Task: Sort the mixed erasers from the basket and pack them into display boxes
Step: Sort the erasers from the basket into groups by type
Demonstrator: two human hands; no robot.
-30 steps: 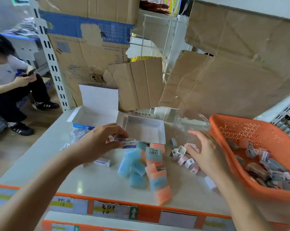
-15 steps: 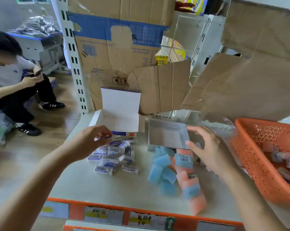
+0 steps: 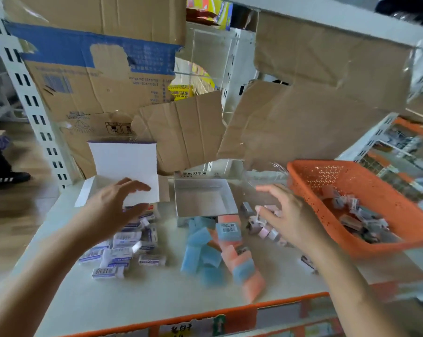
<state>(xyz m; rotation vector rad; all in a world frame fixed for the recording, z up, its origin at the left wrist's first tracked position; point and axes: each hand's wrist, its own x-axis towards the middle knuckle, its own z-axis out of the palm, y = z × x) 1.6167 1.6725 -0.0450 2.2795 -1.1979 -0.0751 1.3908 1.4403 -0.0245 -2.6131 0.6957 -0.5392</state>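
Left hand (image 3: pixel 110 210): fingers and thumb spread wide, holding nothing, over the white-sleeved erasers (image 3: pixel 123 249) left of the grey display box (image 3: pixel 205 200).
Right hand (image 3: pixel 293 215): fingers loosely extended, gripping nothing visible, over the small pink erasers (image 3: pixel 266 232) right of that box.
Blue and orange erasers (image 3: pixel 200 249): heaped on the tabletop (image 3: pixel 144 295) in front of the box.
Orange basket (image 3: pixel 310 190): farther right, holding mixed erasers.
White box (image 3: pixel 123 159): lid up, just left.

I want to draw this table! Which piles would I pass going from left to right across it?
White-and-blue erasers → blue erasers → small pink erasers → orange basket. The salmon-coloured erasers are mixed in with the blue ones, so I left them out.
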